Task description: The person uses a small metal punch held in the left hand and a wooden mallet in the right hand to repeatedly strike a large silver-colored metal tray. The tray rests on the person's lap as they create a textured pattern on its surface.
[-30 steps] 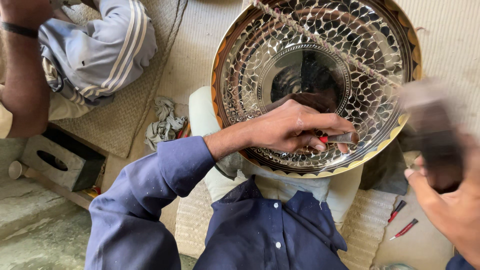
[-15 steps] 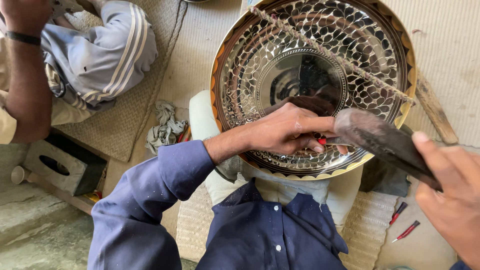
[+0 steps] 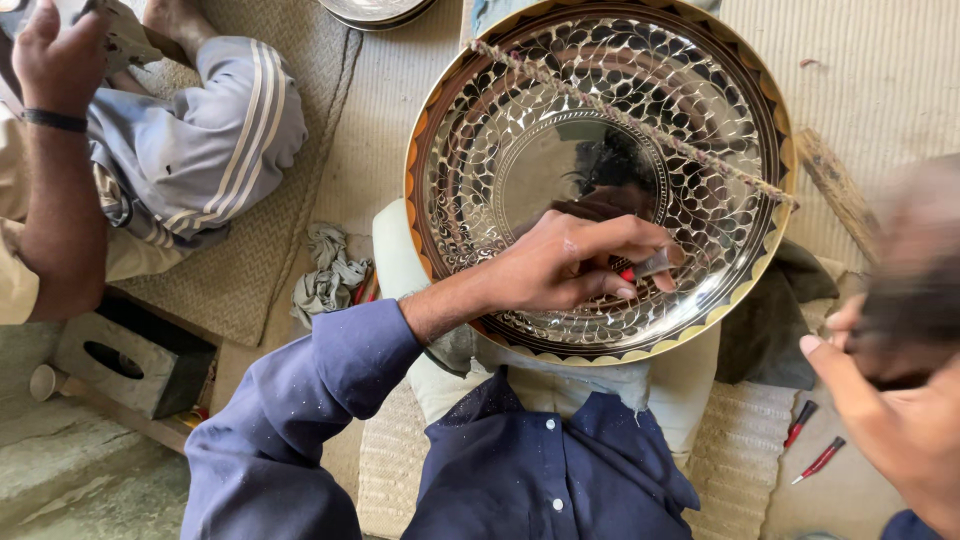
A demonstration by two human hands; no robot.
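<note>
The left hand point(image 3: 565, 265) is down on the big engraved metal tray point(image 3: 600, 170), which leans across the person's lap with its gold-and-dark scalloped rim nearest the blue shirt — the fingers point(image 3: 640, 240) are curled tight round a small punch tool point(image 3: 650, 266) with a red grip, its tip resting against the patterned band in the tray's lower right. A twisted cord point(image 3: 640, 125) runs slantwise across the tray's face, from upper left down to the right rim. Over at the right edge the right hand point(image 3: 890, 410) is raised and clenched round a dark mallet point(image 3: 915, 270), blurred with motion, well apart from the tray. Two red-handled tools point(image 3: 812, 445) lie on the woven mat just below that hand. On the left, a crumpled grey rag point(image 3: 330, 275) sits on the floor beside the tray, and further left another person point(image 3: 150, 160) sits in striped grey trousers, one arm up with a dark wristband. A grey block point(image 3: 120, 360) with a slot rests near the lower left corner.
</note>
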